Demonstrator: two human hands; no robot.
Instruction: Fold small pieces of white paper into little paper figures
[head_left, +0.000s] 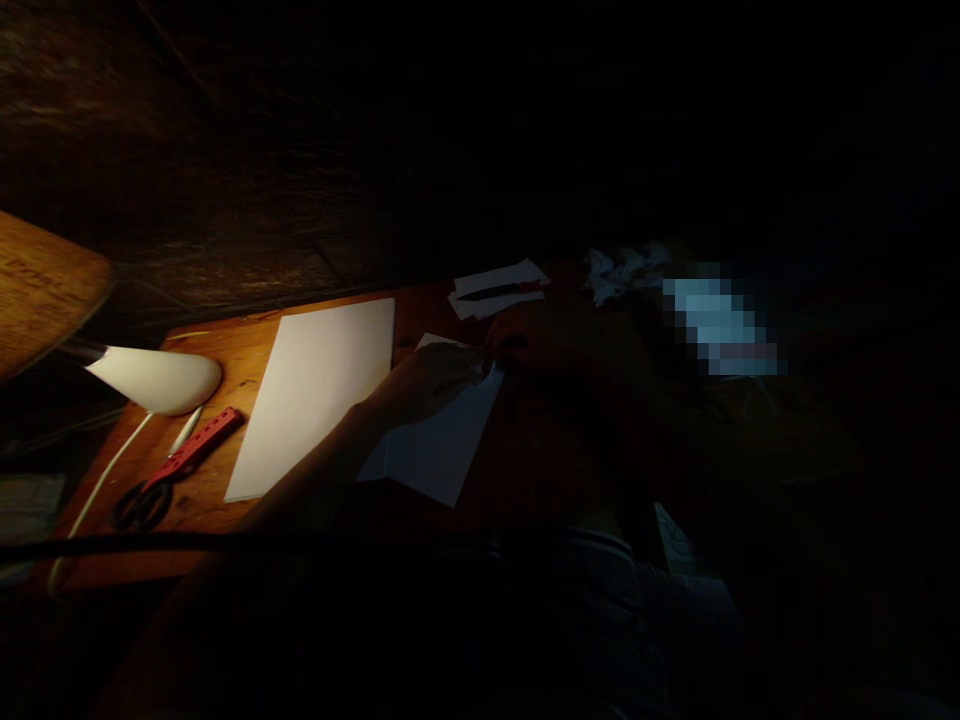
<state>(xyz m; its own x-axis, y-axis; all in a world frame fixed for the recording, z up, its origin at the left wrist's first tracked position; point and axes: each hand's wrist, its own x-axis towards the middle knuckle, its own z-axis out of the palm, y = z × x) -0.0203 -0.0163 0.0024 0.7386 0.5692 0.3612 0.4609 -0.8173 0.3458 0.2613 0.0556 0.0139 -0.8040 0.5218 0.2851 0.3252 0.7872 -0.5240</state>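
The scene is very dark, lit only by a lamp at the left. A folded white paper [439, 440] lies on the wooden desk [225, 345]. My left hand [435, 380] rests on its upper part, fingers curled and pinching the paper's top edge. My right hand [536, 340] sits in deep shadow just right of that edge, touching the paper's top corner. Its fingers are too dark to make out.
A flat white sheet [319, 390] lies left of the folded paper. A white lamp head [154, 378], a red ruler [199, 448], a pen and black-handled scissors [141, 505] are at the desk's left. Paper pieces with a red-handled knife [499, 290] and crumpled paper [622, 270] lie at the back.
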